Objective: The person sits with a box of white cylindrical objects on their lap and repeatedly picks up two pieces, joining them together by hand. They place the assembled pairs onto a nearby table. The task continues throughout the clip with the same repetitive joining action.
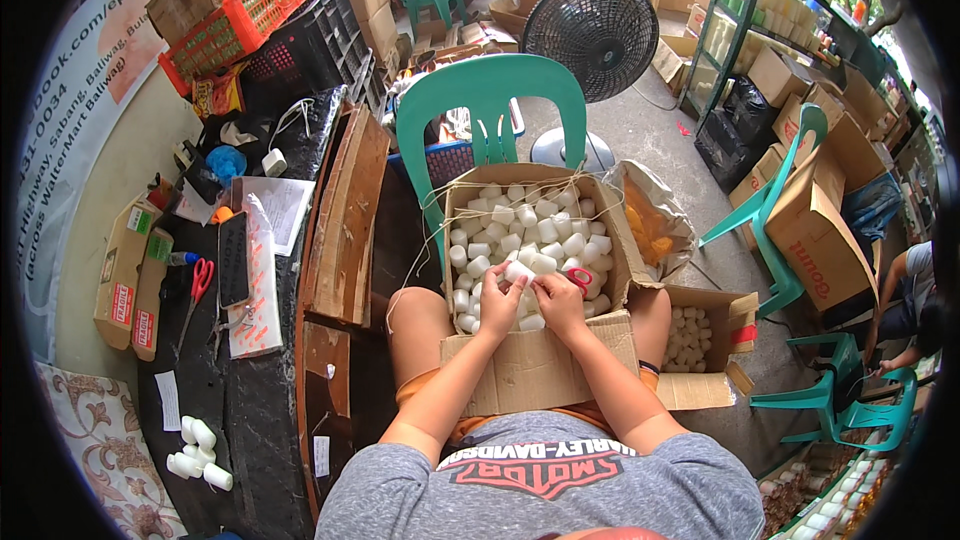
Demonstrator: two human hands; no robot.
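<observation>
A cardboard box (612, 230) full of small white cylinders, perhaps candles, stands between my knees. Over its near side, my left hand (501, 302) pinches one white cylinder (517, 272) between thumb and fingers. Close beside it, my right hand (558, 302) has its fingertips pressed together near that cylinder; anything thin between them is too small to make out. Red-handled scissors (579, 280) rest on the cylinders just beyond my right hand. Pale strings (420, 232) hang over the box's left and far edges.
At left, a black-covered table (262, 410) carries another pair of red-handled scissors (201, 280), papers and several white cylinders (203, 455). A second box (690, 340) of cylinders sits right of my knee. Ahead stand a green chair (490, 75) and a fan (590, 35). A person (915, 285) is at far right.
</observation>
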